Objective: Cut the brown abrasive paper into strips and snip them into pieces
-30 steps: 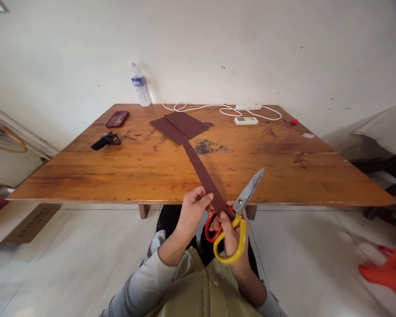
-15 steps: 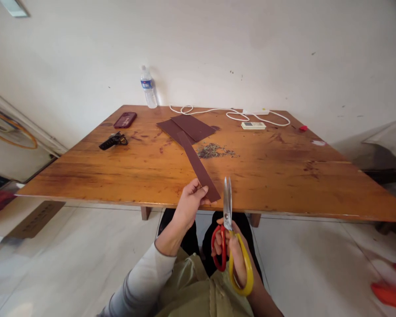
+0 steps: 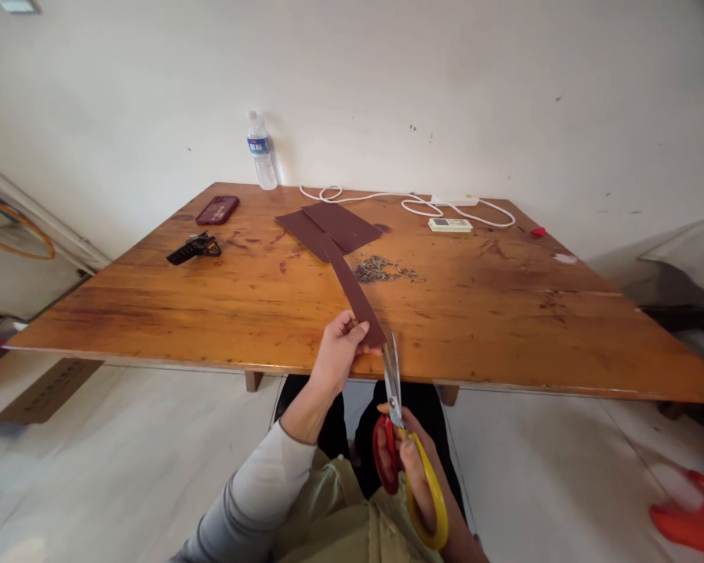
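Note:
A long dark brown strip (image 3: 352,293) lies over the near part of the wooden table (image 3: 211,305), its far end by two brown sheets (image 3: 328,225). My left hand (image 3: 340,352) pinches the strip's near end at the table edge. Below it, my right hand (image 3: 416,469) grips scissors (image 3: 404,446) with one red and one yellow handle. Their blades point up and away, and the tips touch the strip's near right corner. The blades look nearly closed.
A pile of small scraps (image 3: 384,270) lies right of the strip. Farther back are a water bottle (image 3: 261,152), a dark red phone (image 3: 217,209), a black tool (image 3: 191,249), a white cable (image 3: 387,199), a small white device (image 3: 449,224). Orange object (image 3: 692,520) on the floor, right.
The strip and scissors have separated, then met again: my right hand swung the blades from pointing right to pointing up and brought the tips to the strip's near end, which my left hand kept.

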### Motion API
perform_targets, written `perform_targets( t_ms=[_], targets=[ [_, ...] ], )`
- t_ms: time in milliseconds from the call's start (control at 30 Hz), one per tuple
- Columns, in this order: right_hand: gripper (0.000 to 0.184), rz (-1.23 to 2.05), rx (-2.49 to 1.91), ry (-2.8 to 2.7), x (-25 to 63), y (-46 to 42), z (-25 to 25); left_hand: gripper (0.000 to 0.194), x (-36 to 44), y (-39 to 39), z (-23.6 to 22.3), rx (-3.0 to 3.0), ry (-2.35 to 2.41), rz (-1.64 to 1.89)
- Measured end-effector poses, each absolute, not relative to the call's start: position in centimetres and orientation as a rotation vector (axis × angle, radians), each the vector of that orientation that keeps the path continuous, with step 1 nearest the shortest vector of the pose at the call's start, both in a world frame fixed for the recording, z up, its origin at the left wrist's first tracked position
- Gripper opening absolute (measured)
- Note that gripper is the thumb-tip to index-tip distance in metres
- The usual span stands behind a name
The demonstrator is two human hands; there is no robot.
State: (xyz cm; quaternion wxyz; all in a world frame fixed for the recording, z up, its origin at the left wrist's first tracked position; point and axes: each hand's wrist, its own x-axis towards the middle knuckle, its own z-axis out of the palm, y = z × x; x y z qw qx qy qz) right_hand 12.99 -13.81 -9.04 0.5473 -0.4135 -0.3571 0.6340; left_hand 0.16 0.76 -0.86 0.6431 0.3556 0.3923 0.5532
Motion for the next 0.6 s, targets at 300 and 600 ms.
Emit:
perform_targets(
  t_ms=[300, 600],
  targets=[
    [0.07, 1.577, -1.111, -0.879, 13.5, -14.2, -7.3, 0.035, 0.2, 0.6, -0.6, 0.852, 0.909, 1.229],
    [0.064, 1.328, -1.159, -1.037, 14.2, -14.0, -6.6, 0.041, 0.0, 0.6, -0.6, 0.85, 0.898, 1.214]
  ],
)
